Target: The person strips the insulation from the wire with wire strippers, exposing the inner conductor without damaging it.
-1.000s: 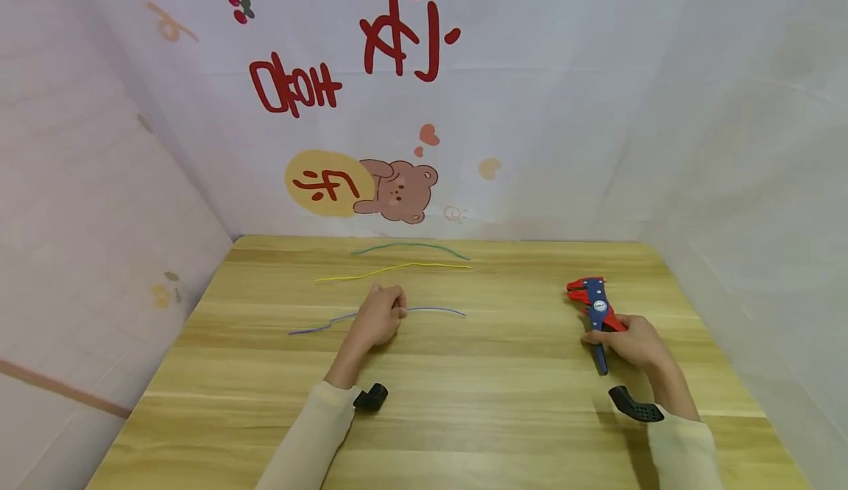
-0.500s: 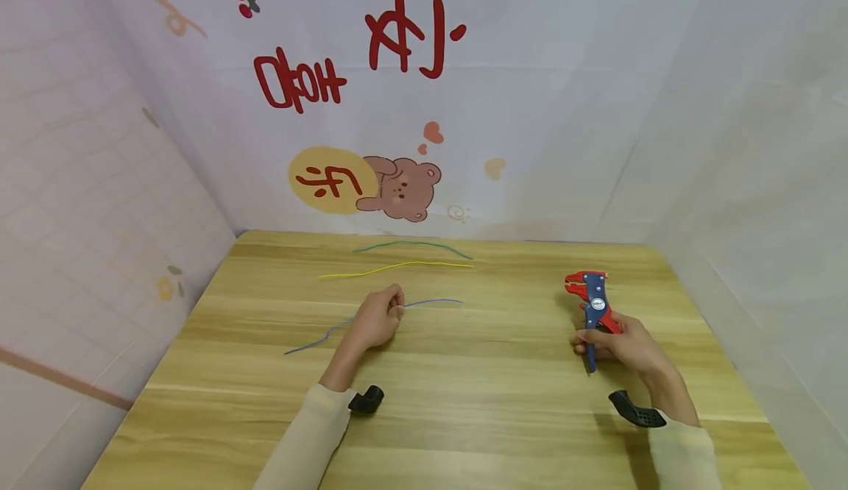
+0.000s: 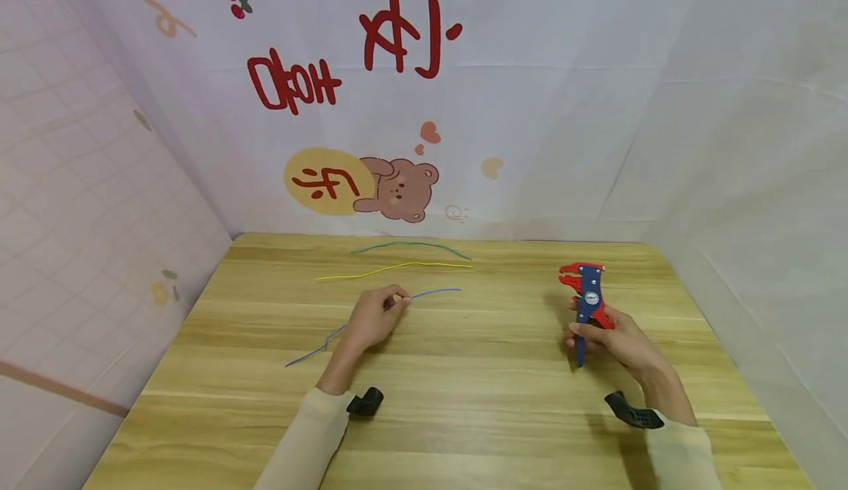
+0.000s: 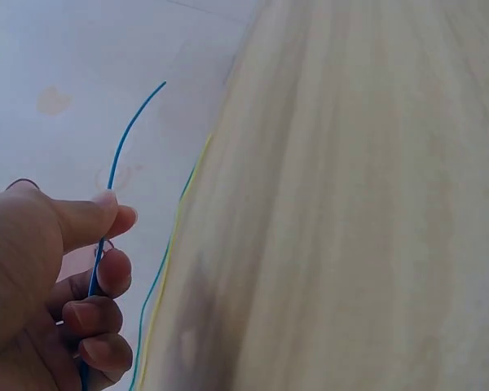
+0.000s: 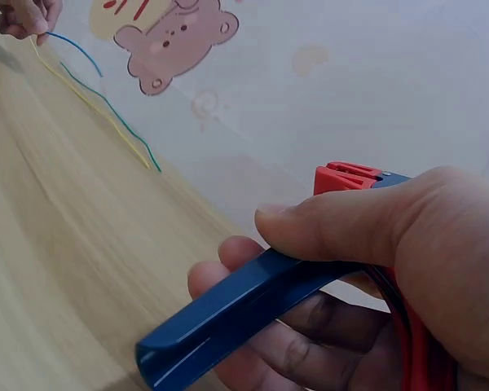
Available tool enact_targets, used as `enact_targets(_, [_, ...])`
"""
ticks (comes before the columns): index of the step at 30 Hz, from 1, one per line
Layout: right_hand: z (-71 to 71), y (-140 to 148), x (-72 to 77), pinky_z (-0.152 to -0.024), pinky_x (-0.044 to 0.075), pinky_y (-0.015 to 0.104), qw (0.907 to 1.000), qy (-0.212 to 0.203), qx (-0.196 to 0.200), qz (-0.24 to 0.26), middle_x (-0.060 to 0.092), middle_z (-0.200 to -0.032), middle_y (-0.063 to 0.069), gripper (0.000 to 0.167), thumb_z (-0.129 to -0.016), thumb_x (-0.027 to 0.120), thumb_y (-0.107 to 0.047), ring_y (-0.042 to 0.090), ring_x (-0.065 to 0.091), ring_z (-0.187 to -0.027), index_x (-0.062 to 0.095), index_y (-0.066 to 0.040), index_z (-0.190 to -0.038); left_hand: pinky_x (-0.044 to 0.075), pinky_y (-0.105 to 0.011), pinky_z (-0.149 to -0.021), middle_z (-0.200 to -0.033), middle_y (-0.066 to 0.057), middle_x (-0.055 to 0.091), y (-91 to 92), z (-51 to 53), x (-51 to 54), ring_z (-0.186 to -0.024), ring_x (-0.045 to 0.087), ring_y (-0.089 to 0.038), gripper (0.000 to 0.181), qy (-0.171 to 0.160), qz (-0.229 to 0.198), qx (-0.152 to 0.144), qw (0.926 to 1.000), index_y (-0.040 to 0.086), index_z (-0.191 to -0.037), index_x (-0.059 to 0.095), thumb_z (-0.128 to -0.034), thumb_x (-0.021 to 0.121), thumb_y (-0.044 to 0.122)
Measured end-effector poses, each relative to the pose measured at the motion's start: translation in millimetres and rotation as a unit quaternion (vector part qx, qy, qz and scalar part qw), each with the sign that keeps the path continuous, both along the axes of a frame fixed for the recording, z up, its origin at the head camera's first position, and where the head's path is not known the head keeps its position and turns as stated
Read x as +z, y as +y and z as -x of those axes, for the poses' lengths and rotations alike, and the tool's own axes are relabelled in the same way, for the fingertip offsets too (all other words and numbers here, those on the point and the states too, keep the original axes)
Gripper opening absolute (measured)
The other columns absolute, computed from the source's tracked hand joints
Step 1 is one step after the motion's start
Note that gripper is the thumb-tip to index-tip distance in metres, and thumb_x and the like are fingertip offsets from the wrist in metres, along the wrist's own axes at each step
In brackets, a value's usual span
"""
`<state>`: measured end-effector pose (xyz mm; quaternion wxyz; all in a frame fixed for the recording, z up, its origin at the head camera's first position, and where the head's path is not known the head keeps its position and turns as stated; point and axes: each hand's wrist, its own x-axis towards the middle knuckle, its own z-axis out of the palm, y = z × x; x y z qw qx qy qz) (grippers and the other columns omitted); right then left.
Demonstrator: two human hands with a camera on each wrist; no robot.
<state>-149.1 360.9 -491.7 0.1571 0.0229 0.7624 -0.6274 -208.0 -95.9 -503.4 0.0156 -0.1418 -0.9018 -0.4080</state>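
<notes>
My left hand [image 3: 376, 318] pinches a blue wire [image 3: 437, 293] between thumb and index finger. One end of the wire [image 4: 124, 140] sticks out past the fingertips, curving; the other passes under the palm and trails to the lower left. In my right hand [image 3: 626, 339] is a wire stripper [image 3: 589, 295] with red jaws and a blue body. Its blue handle [image 5: 220, 318] lies between the thumb and curled fingers, while the red handle [image 5: 411, 334] sits toward the palm. The stripper's head points to the back, its jaws facing left and apart.
Behind the left hand, a yellow wire [image 3: 391, 270] and a green wire [image 3: 411, 243] lie on the wooden table [image 3: 490, 402]. White printed cloth [image 3: 530, 107] walls rise at the back and both sides of the table.
My left hand has lifted the blue wire off the table, its right end rising and its left end swinging toward me. The right hand has raised the wire stripper slightly and turned it more upright.
</notes>
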Motion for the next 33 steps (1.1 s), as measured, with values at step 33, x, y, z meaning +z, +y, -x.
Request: enact_targets(33, [13.1,-55,30.2,-0.089,0.060,0.045,0.9880,0.100,0.106,0.051,0.068,-0.106,0.031,0.051,-0.102,0.064,-0.013,0.046,0.073,-0.093,0.042,0.002,-0.146,0.032,-0.023,-0.056,-0.065,0.005,0.052,11.3,-0.9,46.7,-0.058,0.039,-0.008,0.012,0.071,-0.058,-0.032,0.9953,0.016,-0.098,0.076,-0.0999,0.069,0.025])
